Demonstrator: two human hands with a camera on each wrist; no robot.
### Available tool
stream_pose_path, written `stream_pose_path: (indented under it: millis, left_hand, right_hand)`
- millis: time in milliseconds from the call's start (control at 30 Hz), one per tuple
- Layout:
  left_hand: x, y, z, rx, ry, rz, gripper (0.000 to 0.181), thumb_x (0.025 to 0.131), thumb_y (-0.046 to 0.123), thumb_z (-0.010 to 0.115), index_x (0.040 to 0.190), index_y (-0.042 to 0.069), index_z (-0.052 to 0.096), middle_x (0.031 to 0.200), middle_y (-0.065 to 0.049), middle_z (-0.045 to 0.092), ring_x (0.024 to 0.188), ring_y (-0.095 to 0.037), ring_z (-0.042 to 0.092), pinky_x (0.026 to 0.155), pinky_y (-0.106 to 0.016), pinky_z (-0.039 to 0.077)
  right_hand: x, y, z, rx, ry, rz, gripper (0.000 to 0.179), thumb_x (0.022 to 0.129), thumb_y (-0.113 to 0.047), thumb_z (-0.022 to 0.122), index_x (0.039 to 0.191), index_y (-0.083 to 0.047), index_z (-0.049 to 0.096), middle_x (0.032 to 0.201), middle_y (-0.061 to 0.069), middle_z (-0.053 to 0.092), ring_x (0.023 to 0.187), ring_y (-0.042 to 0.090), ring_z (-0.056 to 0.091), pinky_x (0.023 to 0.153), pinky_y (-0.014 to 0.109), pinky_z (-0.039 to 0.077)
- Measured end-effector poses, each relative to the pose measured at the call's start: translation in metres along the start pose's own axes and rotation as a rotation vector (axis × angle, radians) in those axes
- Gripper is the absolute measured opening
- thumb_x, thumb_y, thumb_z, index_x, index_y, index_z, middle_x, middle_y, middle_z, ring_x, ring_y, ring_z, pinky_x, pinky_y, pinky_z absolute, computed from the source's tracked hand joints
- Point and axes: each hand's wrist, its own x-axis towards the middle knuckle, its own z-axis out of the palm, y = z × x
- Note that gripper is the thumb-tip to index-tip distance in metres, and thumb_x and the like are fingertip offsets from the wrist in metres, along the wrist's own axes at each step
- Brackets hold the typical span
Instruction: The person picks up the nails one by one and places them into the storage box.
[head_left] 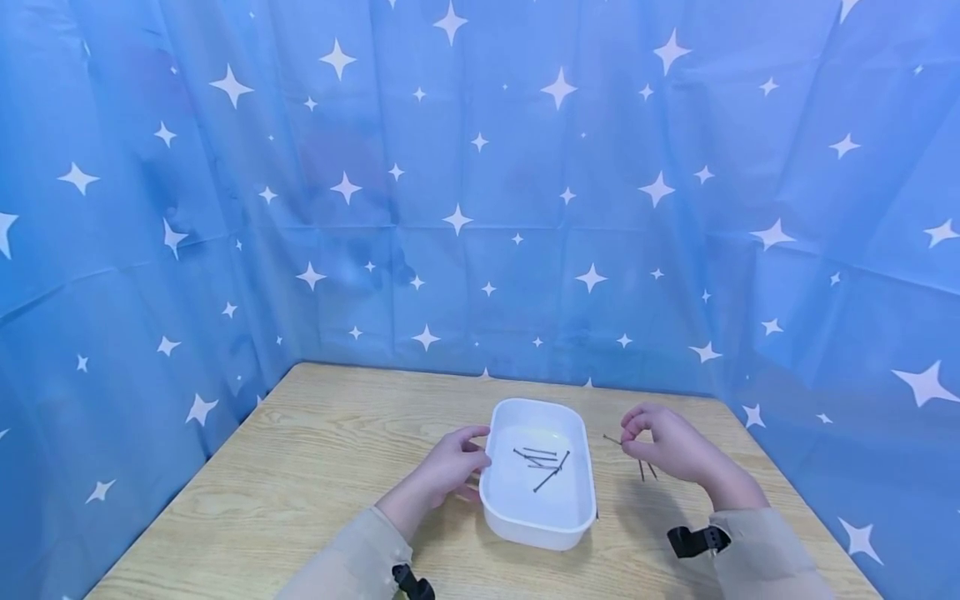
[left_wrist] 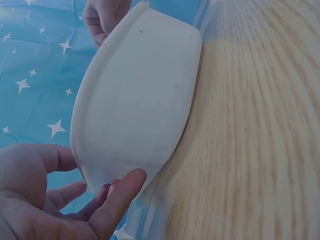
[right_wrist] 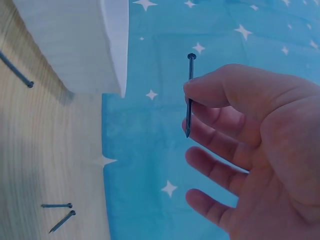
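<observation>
A blue curtain with white four-pointed stars hangs behind and beside the wood-grained bench I work at. The fingers of my right hand pinch a nail between thumb and forefinger, the others loosely spread; it is dark, slender and straight, with a flat round head and a pointed tip, and I have it above the bench, to the right of the white tray, apart from it. My left hand holds the tray at its left side, fingers bent and spread against rim and outer wall. The tray is a rounded rectangle, with several dark nails lying in a loose, crossing heap on its floor. Two loose nails lie near each other on the bench, below my right hand. Another nail lies just beside the tray's right side, whose wall hides most of it in the head view.
</observation>
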Motion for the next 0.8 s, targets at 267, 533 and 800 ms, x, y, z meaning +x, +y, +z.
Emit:
stream_pose_path:
  millis: [267,533,800]
  left_hand:
    - [0.001,-0.002,-0.001,0.012,0.003,0.001,0.063,0.092,0.008,0.064,0.152,0.007,0.045,0.121,-0.022,0.058,0.094,-0.031,0.064,0.061,-0.047,0.064]
    - [0.001,-0.001,-0.001,0.008,0.005,-0.001,0.063,0.092,0.008,0.065,0.152,0.007,0.046,0.12,-0.021,0.058,0.093,-0.031,0.064,0.061,-0.046,0.064]
    - [0.002,-0.002,0.0,0.023,0.01,0.001,0.062,0.092,0.008,0.065,0.152,0.007,0.046,0.118,-0.018,0.059,0.093,-0.031,0.064,0.06,-0.046,0.064]
  right_hand:
    - [0.014,-0.008,-0.003,-0.003,-0.017,-0.01,0.009,0.093,-0.014,0.071,0.085,-0.019,0.071,0.119,0.012,0.066,0.117,0.038,0.059,0.094,0.057,0.053]
    - [0.025,-0.016,-0.004,-0.008,-0.025,-0.025,0.011,0.093,-0.016,0.07,0.083,-0.019,0.07,0.12,0.013,0.065,0.118,0.04,0.058,0.094,0.057,0.053]
    - [0.03,-0.021,-0.004,0.009,-0.033,-0.013,0.008,0.094,-0.016,0.07,0.086,-0.016,0.072,0.121,0.013,0.064,0.121,0.04,0.055,0.096,0.058,0.052]
